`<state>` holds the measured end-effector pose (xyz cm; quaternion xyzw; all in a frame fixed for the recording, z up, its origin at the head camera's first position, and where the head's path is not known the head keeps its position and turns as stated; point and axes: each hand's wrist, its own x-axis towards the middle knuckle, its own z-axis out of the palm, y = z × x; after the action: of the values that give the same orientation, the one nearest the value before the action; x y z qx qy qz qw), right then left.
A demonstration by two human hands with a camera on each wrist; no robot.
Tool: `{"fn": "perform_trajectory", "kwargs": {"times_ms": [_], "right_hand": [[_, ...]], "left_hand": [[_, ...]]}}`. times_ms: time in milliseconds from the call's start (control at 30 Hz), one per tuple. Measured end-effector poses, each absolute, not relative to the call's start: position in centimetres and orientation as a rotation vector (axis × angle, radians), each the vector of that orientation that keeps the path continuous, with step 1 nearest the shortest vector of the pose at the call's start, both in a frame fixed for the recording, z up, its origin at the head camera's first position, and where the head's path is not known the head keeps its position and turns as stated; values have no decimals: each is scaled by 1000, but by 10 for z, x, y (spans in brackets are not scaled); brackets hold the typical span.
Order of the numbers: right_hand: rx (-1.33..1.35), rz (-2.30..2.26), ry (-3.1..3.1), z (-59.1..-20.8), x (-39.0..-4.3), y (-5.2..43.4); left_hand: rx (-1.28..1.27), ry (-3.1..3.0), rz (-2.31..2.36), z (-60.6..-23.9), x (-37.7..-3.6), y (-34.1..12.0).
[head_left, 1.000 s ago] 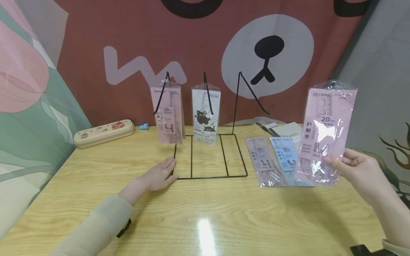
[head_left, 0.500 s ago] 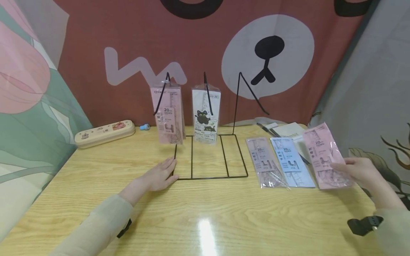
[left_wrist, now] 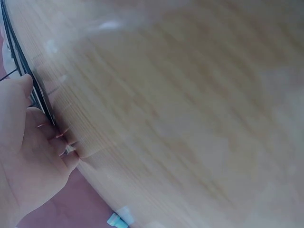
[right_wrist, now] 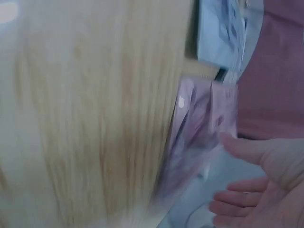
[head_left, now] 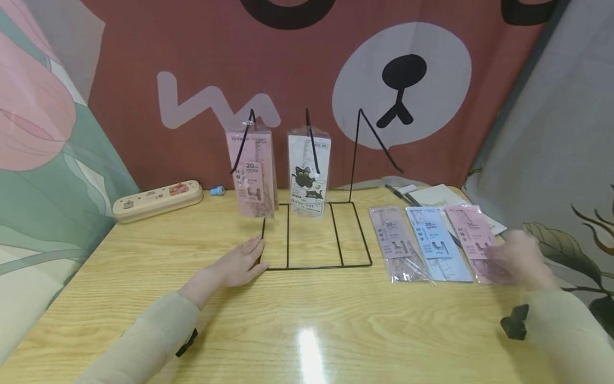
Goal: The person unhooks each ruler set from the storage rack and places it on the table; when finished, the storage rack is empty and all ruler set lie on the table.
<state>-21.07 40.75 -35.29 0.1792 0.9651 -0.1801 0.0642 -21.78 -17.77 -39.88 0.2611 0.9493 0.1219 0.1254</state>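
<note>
Right hand (right_wrist: 256,180), blurred from the head, shows relaxed fingers off the pink packet (right_wrist: 199,133) at the wrist.

Stationery display desk (head_left: 307,320), cartoon backdrop (head_left: 192,64)

Head view: set high at the near edge of the wooden table (head_left: 307,314), facing forward and down across the wire rack (head_left: 314,234) to the bear backdrop. Left wrist view: very close above the tabletop beside the left hand (left_wrist: 26,156), sharing the rack's base wire (left_wrist: 28,78). Right wrist view: close, blurred, looking past the right hand (right_wrist: 256,185) at the pink packet (right_wrist: 199,137) also seen from the head.
</note>
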Motion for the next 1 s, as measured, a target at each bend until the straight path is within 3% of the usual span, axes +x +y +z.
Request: {"fn": "perform_trajectory", "kwargs": {"times_ms": [267, 633, 1000], "right_hand": [[74, -502, 3257, -343, -231, 347], [-500, -618, 3058, -350, -234, 249], [-639, -562, 2848, -375, -226, 185]], "left_hand": [[755, 2764, 361, -400, -218, -177], [749, 2765, 364, -400, -219, -179], [751, 2765, 345, -401, -220, -179]]}}
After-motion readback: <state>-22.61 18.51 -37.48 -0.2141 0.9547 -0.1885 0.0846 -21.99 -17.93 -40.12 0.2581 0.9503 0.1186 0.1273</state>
